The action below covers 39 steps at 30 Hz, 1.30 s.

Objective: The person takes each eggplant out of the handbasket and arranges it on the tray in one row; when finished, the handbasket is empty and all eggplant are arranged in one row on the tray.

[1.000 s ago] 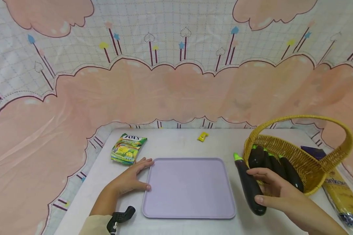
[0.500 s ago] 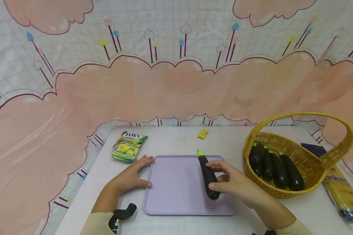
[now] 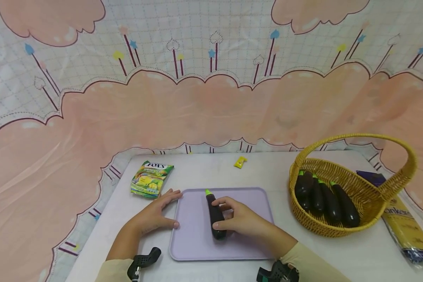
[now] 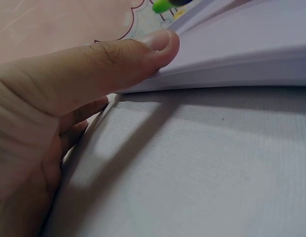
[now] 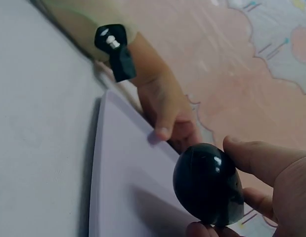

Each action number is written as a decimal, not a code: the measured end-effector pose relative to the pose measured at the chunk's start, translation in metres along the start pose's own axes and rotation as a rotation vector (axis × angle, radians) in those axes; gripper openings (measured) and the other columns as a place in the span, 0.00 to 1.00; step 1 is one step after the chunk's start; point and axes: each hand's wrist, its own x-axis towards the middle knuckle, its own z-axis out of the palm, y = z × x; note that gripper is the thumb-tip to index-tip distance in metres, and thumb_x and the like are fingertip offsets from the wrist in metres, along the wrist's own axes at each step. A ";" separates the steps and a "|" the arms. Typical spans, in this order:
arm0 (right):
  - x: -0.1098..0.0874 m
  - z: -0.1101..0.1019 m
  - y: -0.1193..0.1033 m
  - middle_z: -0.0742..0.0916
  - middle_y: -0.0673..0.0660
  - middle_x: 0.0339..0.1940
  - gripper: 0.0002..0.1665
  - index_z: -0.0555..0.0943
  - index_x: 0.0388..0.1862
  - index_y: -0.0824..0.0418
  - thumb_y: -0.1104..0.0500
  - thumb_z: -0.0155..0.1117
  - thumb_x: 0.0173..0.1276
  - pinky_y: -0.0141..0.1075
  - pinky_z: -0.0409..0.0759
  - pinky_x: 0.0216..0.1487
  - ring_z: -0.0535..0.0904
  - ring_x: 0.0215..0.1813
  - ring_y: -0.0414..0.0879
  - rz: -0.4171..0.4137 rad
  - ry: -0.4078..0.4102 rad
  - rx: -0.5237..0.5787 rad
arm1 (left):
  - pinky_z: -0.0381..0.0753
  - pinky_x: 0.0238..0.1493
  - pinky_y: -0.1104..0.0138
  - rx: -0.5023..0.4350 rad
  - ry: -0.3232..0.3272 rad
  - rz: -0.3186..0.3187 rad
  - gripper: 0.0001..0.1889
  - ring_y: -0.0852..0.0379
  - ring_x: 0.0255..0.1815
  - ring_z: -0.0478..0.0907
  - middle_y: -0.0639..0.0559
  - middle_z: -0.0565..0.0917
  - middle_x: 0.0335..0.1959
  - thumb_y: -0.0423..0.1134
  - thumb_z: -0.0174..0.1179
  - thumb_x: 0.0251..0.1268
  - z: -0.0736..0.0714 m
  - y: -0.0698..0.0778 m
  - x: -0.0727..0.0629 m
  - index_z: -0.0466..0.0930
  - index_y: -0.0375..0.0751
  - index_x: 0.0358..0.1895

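Observation:
A dark purple eggplant point(image 3: 215, 214) with a green stem end is held by my right hand point(image 3: 244, 220), thumb on its near side and fingers on the other. It hangs over the left-middle of the lilac tray point(image 3: 190, 246), and the right wrist view shows its shiny round end point(image 5: 204, 185) with a shadow on the tray below. My left hand point(image 3: 154, 217) rests at the tray's left edge, fingers spread. In the left wrist view its thumb point(image 4: 128, 57) touches the tray rim point(image 4: 232, 74).
To the right stands a woven basket point(image 3: 313, 226) with a tall handle and several eggplants point(image 3: 331, 203). Beside it lies a yellow-and-blue packet point(image 3: 407, 227). A green FOX'S candy bag point(image 3: 150, 179) lies behind my left hand, and a small yellow wrapped candy point(image 3: 240, 162) behind the tray.
My right hand has carried the eggplant leftward from beside the basket to over the tray. The left hand has stayed at the tray's left edge.

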 end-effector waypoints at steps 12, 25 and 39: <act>0.033 0.027 -0.003 0.82 0.61 0.57 0.36 0.80 0.67 0.53 0.61 0.83 0.61 0.37 0.85 0.36 0.84 0.39 0.47 0.007 0.038 -0.074 | 0.35 0.82 0.32 0.002 0.007 0.007 0.54 0.40 0.89 0.40 0.50 0.60 0.87 0.50 0.86 0.45 -0.001 -0.002 0.001 0.70 0.53 0.81; 0.044 0.049 -0.018 0.84 0.58 0.57 0.36 0.82 0.66 0.53 0.61 0.86 0.59 0.36 0.83 0.32 0.82 0.39 0.47 0.001 0.033 -0.244 | 0.35 0.81 0.30 -0.002 0.009 0.020 0.53 0.37 0.89 0.40 0.48 0.61 0.86 0.47 0.86 0.47 -0.001 -0.001 0.000 0.70 0.53 0.81; 0.047 0.065 -0.029 0.82 0.56 0.56 0.39 0.82 0.70 0.52 0.53 0.86 0.59 0.43 0.84 0.49 0.77 0.52 0.48 -0.006 0.030 -0.390 | 0.30 0.82 0.32 -0.029 0.006 0.049 0.52 0.37 0.89 0.40 0.46 0.61 0.86 0.46 0.86 0.47 -0.002 -0.001 -0.001 0.71 0.51 0.80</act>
